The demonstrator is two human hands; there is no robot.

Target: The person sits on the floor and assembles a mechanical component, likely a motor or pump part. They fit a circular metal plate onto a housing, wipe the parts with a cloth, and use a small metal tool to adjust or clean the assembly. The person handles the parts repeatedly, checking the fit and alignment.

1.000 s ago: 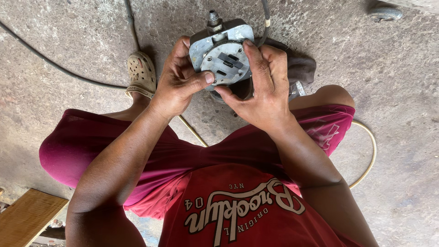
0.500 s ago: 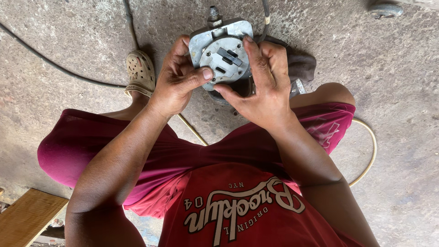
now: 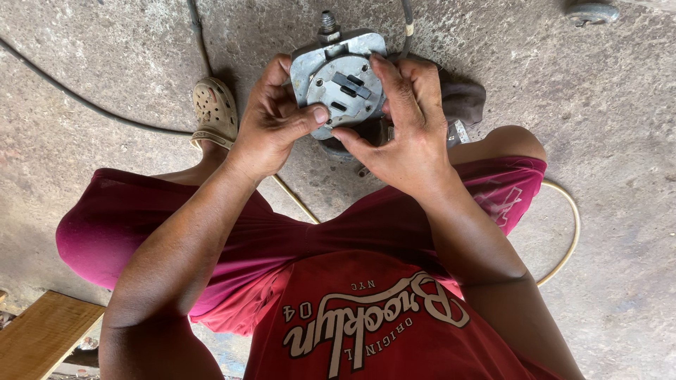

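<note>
1. A wooden plank (image 3: 39, 336) lies at the lower left on the concrete floor (image 3: 91, 49), and a dark cable (image 3: 77, 102) runs across the floor above it.
2. A beige clog (image 3: 215, 111) sits on the person's foot, just left of the hands.
3. The left hand (image 3: 271, 127) grips the metal part (image 3: 339, 81) by its left edge, thumb pressed on the round face.
4. The metal part, grey with a threaded stub on top, is held up between both hands, above the lap.
5. The right hand (image 3: 405, 130) clasps its right side, fingers curled over the rim.
6. A pale hose (image 3: 567, 236) curves past the right knee.
</note>
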